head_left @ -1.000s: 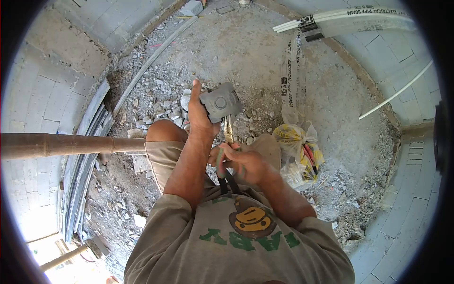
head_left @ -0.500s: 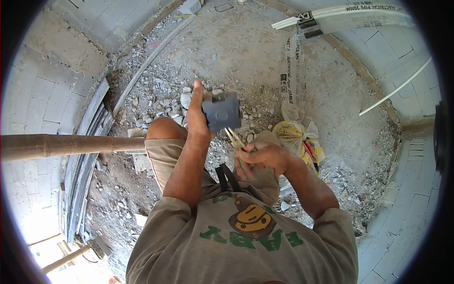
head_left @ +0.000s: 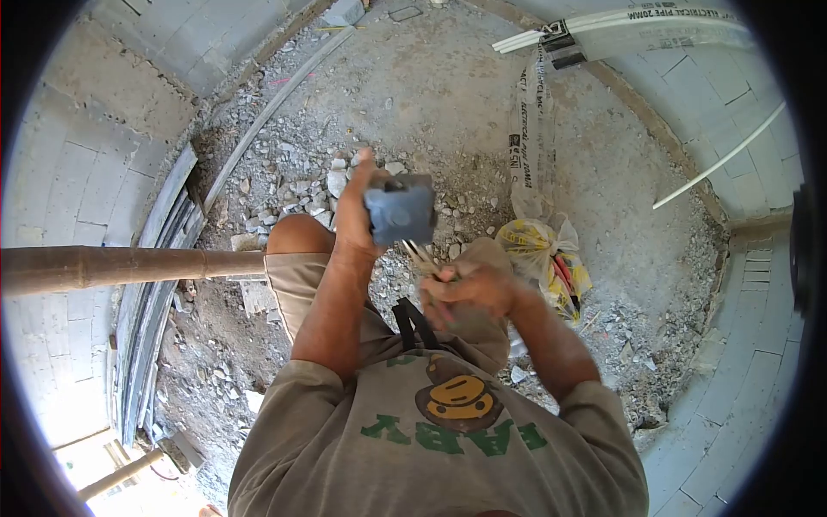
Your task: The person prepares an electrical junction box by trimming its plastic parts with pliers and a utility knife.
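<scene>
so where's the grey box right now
In the head view, the grey box is just left of the middle, held in the left hand, with the pliers in the right hand close below it.

Motion blur smears the grey box (head_left: 401,217), so we cannot make out the markings on its face. Behind it, most of the fingers of the left hand (head_left: 351,222) are hidden from us. The right hand (head_left: 472,291), blurred too, covers much of the pliers (head_left: 417,256), and we cannot tell whether their tips touch the box. We see the bamboo pole (head_left: 129,270) cut off at the left edge, the T-shirt (head_left: 448,482) at the bottom.
</scene>
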`<state>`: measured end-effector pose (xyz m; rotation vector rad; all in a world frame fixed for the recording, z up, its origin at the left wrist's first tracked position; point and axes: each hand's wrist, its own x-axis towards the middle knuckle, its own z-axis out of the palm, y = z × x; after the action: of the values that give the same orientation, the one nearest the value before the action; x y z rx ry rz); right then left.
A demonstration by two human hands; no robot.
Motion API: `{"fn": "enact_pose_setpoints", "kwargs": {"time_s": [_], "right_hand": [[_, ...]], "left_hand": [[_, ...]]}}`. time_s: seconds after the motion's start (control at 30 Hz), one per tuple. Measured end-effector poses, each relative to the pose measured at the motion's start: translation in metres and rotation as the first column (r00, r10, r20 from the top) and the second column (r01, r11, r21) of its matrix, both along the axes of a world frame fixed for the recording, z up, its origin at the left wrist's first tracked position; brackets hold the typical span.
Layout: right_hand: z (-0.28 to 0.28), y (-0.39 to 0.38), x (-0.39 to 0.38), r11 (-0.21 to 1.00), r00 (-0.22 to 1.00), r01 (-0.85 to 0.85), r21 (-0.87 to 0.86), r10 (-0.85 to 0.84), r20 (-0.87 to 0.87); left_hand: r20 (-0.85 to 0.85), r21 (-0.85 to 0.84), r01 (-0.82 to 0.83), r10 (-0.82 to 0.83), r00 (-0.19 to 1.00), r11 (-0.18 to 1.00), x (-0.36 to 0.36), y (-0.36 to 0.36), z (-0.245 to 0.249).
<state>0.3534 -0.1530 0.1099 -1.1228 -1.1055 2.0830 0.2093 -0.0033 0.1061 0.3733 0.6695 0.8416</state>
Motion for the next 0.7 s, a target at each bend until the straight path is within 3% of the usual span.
{"fn": "enact_pose_setpoints", "kwargs": {"time_s": [0.07, 0.13, 0.2, 0.23, 0.3, 0.4, 0.43, 0.47, 0.5, 0.53, 0.57, 0.6, 0.63, 0.67, 0.7], "right_hand": [[0.0, 0.0, 0.022, 0.999, 1.0, -0.026, -0.046, 0.026, 0.013], [0.003, 0.0, 0.02, 0.995, 0.999, -0.043, -0.087, 0.045, 0.024], [0.006, -0.001, -0.007, 0.967, 0.96, 0.233, 0.099, -0.214, -0.178], [0.004, -0.001, -0.019, 0.966, 0.961, 0.237, 0.101, -0.218, -0.173], [-0.006, 0.002, -0.043, 0.881, 0.781, 0.426, -0.204, -0.472, -0.408], [-0.013, 0.006, -0.051, 0.906, 0.745, 0.402, -0.132, -0.407, -0.529], [-0.011, 0.006, -0.048, 0.906, 0.745, 0.403, -0.128, -0.406, -0.529], [-0.007, 0.005, -0.042, 0.932, 0.842, 0.357, -0.059, -0.348, -0.412], [-0.003, 0.002, -0.036, 0.954, 0.915, 0.299, -0.002, -0.288, -0.282], [0.001, 0.001, -0.025, 0.954, 0.914, 0.3, -0.008, -0.29, -0.283], [0.005, 0.002, -0.008, 0.988, 0.988, 0.14, 0.057, -0.136, -0.067], [0.01, 0.002, 0.007, 0.995, 0.987, -0.033, 0.089, 0.019, 0.162], [0.016, 0.0, 0.018, 1.0, 0.995, 0.019, -0.014, -0.018, 0.093], [0.011, -0.001, 0.013, 1.0, 0.996, 0.023, -0.014, -0.021, 0.092], [0.002, -0.003, 0.003, 0.986, 0.986, 0.145, 0.081, -0.137, -0.096]], "left_hand": [[-0.34, 0.124, 0.164, -0.114, 0.933, 0.979, 0.004, 0.0, -0.003], [-0.335, 0.12, 0.142, -0.094, 0.937, 0.983, 0.01, 0.003, -0.005], [-0.036, 0.032, -0.013, 0.014, 0.999, 0.999, 0.018, 0.011, -0.015], [0.02, 0.014, -0.032, 0.032, 0.999, 0.999, 0.021, 0.007, -0.002], [0.018, 0.003, -0.074, 0.074, 0.997, 0.997, 0.022, 0.0, 0.01], [0.009, 0.037, -0.136, 0.135, 0.991, 0.99, 0.015, 0.003, -0.004], [0.06, 0.026, -0.129, 0.127, 0.99, 0.991, 0.015, -0.003, 0.005], [0.112, 0.014, -0.122, 0.12, 0.987, 0.992, 0.015, -0.006, 0.009], [0.047, 0.003, -0.146, 0.145, 0.988, 0.989, 0.01, 0.004, -0.009], [0.043, -0.002, -0.144, 0.144, 0.989, 0.99, 0.006, 0.004, -0.007], [-0.123, 0.088, -0.037, 0.048, 0.991, 0.995, 0.002, 0.003, -0.005], [-0.29, 0.164, 0.086, -0.036, 0.956, 0.983, 0.001, 0.002, 0.002], [-0.289, 0.117, 0.033, 0.002, 0.957, 0.993, 0.008, -0.006, 0.014], [-0.29, 0.117, 0.036, 0.0, 0.957, 0.992, 0.01, -0.004, 0.013], [-0.167, 0.087, -0.02, 0.035, 0.985, 0.996, 0.013, 0.0, 0.009]]}}
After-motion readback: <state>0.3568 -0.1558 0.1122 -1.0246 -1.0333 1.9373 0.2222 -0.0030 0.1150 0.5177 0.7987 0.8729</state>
